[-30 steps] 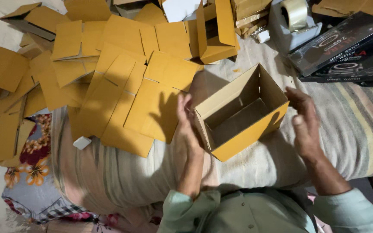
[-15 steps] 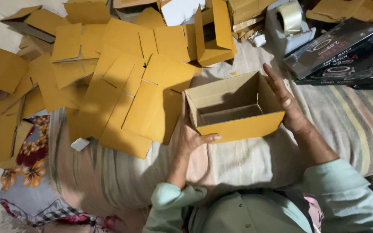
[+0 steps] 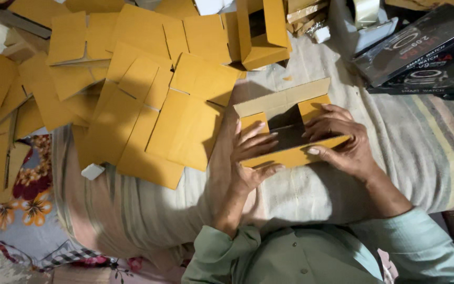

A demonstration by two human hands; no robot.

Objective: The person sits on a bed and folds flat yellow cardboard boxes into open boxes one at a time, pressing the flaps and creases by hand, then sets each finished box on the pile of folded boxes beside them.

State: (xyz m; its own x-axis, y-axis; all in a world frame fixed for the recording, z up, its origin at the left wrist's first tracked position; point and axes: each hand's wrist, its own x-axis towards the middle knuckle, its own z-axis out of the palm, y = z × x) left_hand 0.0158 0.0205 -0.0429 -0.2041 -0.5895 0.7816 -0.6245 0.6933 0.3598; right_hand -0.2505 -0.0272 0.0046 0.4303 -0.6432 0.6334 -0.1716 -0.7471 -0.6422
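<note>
A small yellow-brown cardboard box sits on the striped cloth just in front of the person, its open top turned up and its long back flap standing up behind. Both hands are on it. The left hand lies against the box's left end, fingers spread and laid over the left side flap, with the thumb tucked under the near front edge. The right hand comes over from the right, its fingers curled down onto the right side flap and into the opening, the thumb resting along the front wall. Neither hand is clenched; both are pressing flaps rather than pinching anything.

To the left of the box, a wide heap of flat, unfolded cardboard blanks of the same colour spreads over the cloth, overlapping one another. Near the lower edge of that heap lies a small white block. Behind the box, farther from the person, another folded-up carton stands open. To the upper right lie a few flat black product boxes, stacked, with a roll of clear tape beside them. At the lower left, a flowered fabric shows beneath the cardboard. The person's pale green sleeves fill the bottom of the view.
</note>
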